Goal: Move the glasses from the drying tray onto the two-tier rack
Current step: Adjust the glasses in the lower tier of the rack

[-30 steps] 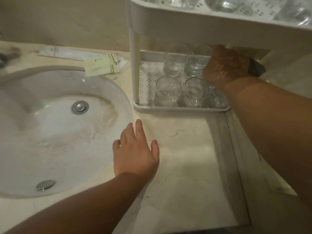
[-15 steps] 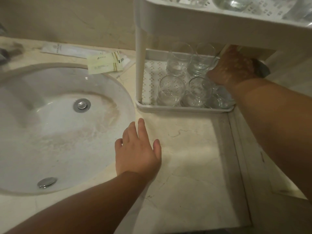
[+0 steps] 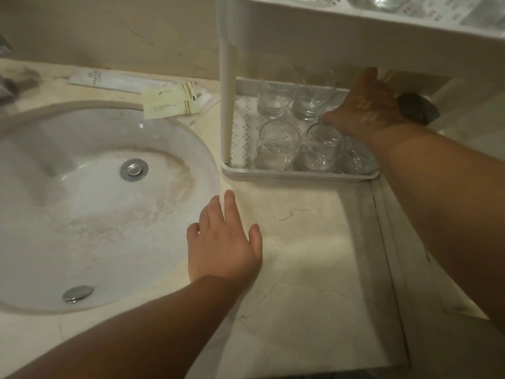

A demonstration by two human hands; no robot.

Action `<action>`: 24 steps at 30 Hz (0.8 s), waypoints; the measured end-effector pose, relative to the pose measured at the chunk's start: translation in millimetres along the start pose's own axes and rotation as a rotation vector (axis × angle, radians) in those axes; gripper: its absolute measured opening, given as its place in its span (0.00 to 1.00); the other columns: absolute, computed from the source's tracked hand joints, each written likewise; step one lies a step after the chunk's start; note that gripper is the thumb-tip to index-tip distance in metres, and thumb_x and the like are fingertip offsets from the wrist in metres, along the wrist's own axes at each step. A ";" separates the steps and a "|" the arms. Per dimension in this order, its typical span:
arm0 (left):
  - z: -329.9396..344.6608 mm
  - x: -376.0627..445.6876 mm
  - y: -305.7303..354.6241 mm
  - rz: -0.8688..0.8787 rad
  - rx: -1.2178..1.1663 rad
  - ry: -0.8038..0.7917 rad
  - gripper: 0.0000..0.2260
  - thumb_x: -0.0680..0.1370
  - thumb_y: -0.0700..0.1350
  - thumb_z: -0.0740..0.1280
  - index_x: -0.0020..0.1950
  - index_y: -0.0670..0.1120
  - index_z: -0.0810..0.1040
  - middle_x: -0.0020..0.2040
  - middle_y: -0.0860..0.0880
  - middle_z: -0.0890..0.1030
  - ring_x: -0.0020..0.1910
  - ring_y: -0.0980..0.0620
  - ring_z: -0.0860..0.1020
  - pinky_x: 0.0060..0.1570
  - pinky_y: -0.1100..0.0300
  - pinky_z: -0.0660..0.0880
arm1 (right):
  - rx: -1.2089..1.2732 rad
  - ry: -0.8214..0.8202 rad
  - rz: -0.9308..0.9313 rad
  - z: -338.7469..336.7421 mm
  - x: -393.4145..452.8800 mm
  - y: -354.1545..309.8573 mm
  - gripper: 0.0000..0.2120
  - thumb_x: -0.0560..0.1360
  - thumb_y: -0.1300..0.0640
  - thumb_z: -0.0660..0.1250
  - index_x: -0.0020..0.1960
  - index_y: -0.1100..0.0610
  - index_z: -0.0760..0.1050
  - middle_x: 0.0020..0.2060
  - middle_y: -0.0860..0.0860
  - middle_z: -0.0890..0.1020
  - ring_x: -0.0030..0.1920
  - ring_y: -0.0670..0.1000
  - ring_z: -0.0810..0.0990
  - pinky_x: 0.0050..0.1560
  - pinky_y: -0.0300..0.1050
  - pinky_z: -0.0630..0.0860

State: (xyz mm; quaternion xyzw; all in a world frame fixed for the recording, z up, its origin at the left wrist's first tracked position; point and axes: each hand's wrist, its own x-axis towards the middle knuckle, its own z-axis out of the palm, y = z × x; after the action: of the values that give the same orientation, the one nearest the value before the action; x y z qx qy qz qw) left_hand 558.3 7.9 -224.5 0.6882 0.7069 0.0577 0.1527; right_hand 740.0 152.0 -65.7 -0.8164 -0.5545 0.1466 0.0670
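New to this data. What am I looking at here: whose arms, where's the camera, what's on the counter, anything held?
No robot: a person's bare arms, filmed by a wide-angle camera on their head looking down. The left hand rests flat and open on the marble counter beside the sink. The right hand reaches into the lower tier of a white two-tier rack among clear glasses; whether it grips one is hidden. More glasses sit on top. Paper packets lie behind the sink.

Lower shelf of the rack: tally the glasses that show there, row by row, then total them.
Back row, glasses: 2 plainly, and the right hand may hide more.
Front row, glasses: 3, the rightmost partly behind the forearm.
Total on the lower shelf: 5 visible.
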 end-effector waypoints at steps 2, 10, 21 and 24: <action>-0.2 -0.2 0.0 0.000 0.003 -0.001 0.31 0.78 0.60 0.51 0.78 0.46 0.54 0.74 0.44 0.67 0.71 0.44 0.67 0.65 0.44 0.68 | 0.003 -0.003 0.001 1.3 -0.3 -1.4 0.33 0.76 0.56 0.70 0.73 0.65 0.58 0.67 0.64 0.69 0.67 0.64 0.69 0.62 0.52 0.67; 0.3 0.6 -0.3 -0.001 0.001 -0.005 0.32 0.78 0.60 0.51 0.78 0.46 0.53 0.75 0.43 0.66 0.72 0.44 0.66 0.67 0.44 0.67 | 0.021 -0.009 -0.020 9.8 16.2 -1.4 0.31 0.73 0.53 0.72 0.70 0.65 0.64 0.64 0.63 0.74 0.64 0.63 0.73 0.59 0.51 0.71; 0.7 0.1 -0.3 -0.002 -0.006 -0.004 0.31 0.78 0.60 0.51 0.78 0.47 0.53 0.74 0.44 0.67 0.71 0.44 0.67 0.66 0.44 0.68 | 0.019 0.006 -0.042 20.1 34.4 7.3 0.38 0.70 0.50 0.75 0.73 0.58 0.59 0.66 0.57 0.73 0.66 0.60 0.72 0.56 0.44 0.69; 0.5 -0.2 -0.1 -0.005 -0.010 -0.008 0.31 0.78 0.60 0.51 0.78 0.47 0.53 0.74 0.44 0.67 0.71 0.44 0.67 0.66 0.43 0.69 | 0.002 0.042 -0.024 23.0 40.9 9.5 0.35 0.71 0.53 0.75 0.71 0.59 0.62 0.65 0.56 0.75 0.65 0.59 0.73 0.52 0.40 0.67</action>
State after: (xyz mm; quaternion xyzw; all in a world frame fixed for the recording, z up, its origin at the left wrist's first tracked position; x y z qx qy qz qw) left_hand 558.4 7.6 -224.9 0.6860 0.7076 0.0581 0.1594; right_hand 755.2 185.0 -96.9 -0.8124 -0.5627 0.1294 0.0812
